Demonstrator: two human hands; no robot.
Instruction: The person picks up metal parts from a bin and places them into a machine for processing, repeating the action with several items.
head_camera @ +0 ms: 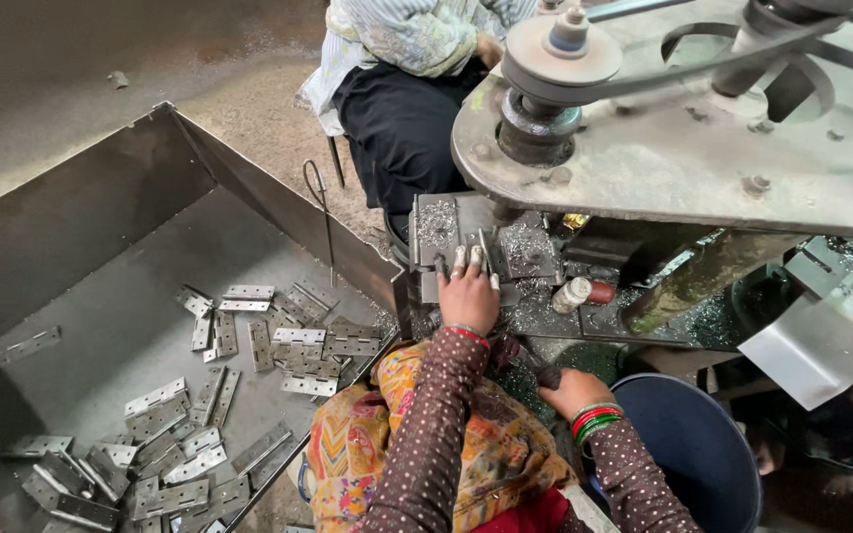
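Left hand (468,292) stretched forward, palm down, fingers (459,261) spread and pressing on a flat grey metal piece (483,249) that lies on the small steel machine bed (438,225) littered with bright metal shavings — near the bed's front edge, under the big grey metal drive housing (683,158) with its round pulley (562,51) and black belt (703,69). Whether any fingers pinch the piece: cannot tell.

Right hand (572,388) low by the lap, curled shut on a dark object (533,363), mostly hidden, kind unclear. Red and green bangles (594,418) at that wrist, dotted brown sleeves (436,424) on both arms, patterned yellow-orange cloth (491,454) over the lap.

Just right of the left hand, on the bed — a small white and red cylinder (579,294) lying on its side. Dark blue round plastic bucket (695,450) beside the right forearm.

Left of the bed, large open grey sheet-metal bin (101,217), many flat silver metal hinges (249,345) scattered across its floor, thickest toward the near left corner. Thin bent wire hook (324,212) leaning on the bin's right wall.

Far side of the machine: another person in pale striped shirt and black trousers (402,118).
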